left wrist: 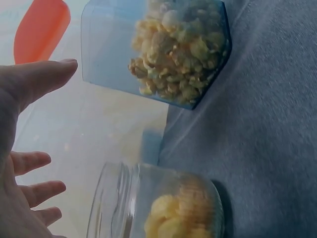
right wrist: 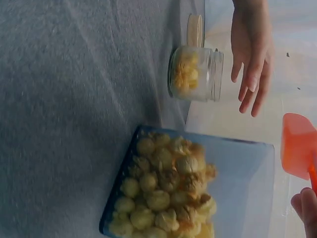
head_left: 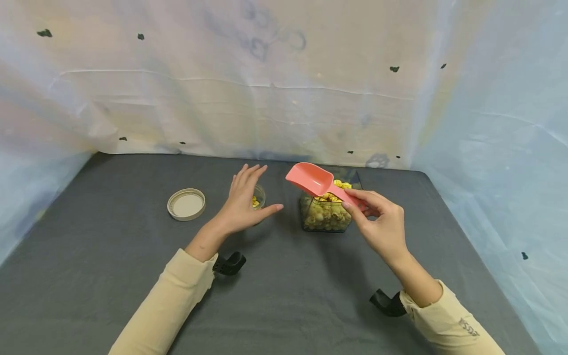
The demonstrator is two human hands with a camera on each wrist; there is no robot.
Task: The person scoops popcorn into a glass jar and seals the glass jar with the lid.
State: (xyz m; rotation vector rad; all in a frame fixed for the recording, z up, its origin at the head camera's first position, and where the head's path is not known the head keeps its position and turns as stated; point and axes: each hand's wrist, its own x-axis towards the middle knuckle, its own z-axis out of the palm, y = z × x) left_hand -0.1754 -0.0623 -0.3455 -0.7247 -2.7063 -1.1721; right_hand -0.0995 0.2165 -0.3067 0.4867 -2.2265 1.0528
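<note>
Pink scoop in right hand, pinches its handle, likely keeping the bowl free above the popcorn tub, and spreads an empty left hand near the jar.

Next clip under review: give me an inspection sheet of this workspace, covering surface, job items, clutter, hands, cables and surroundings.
Surface: dark grey tabletop, lightly creased.
Job's things: pink scoop, bowl empty, held higher than the clear popcorn bin; open glass jar, partly filled; lid lying left of the jar.
Clutter: nothing seen.
Hands: left hand spread near the jar, not touching it; right hand pinches the scoop.
Cables: nothing seen.
Surroundings: pale, creased sheeting behind and at both sides.
</note>
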